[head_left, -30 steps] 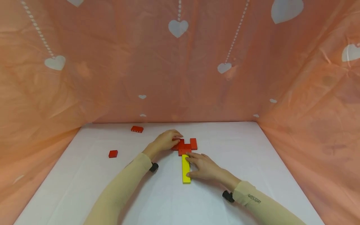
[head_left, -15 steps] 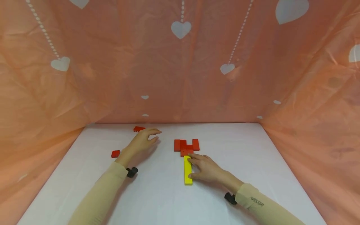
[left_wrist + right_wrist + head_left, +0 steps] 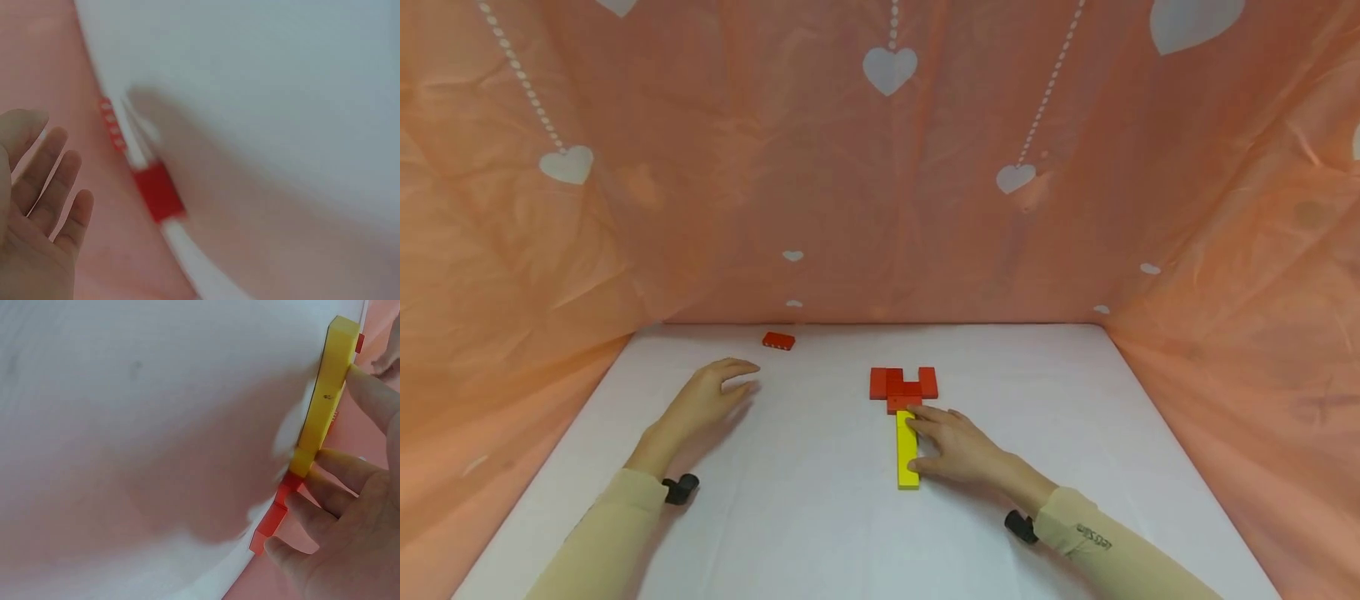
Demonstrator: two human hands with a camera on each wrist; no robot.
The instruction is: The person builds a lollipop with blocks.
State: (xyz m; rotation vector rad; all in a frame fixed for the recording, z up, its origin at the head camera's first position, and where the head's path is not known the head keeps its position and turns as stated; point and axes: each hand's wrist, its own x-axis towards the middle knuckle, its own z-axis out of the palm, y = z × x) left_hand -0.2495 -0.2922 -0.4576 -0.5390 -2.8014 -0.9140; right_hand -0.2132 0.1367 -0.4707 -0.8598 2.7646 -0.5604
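Note:
In the head view my left hand (image 3: 703,400) is over the left part of the table, holding nothing, its fingers loosely extended. It hides the small red block (image 3: 159,192) there, which shows in the left wrist view. My right hand (image 3: 958,446) rests its thumb and fingertips against the right side of a yellow bar (image 3: 907,454). A seam near the far end splits the bar into a long and a short piece. Just beyond it lies a group of red blocks (image 3: 895,384), with a notch at its far side. Its front red block (image 3: 289,485) meets the yellow end.
A red block with white dots (image 3: 778,341) lies near the table's back left edge. The white tabletop (image 3: 820,517) is enclosed by peach curtains (image 3: 880,208) with white hearts. A small black camera (image 3: 681,489) sits on each wrist.
My left hand has left the red group and moved left and nearer, to over the small red block. My right hand stays at the yellow bar. The head view has shifted slightly.

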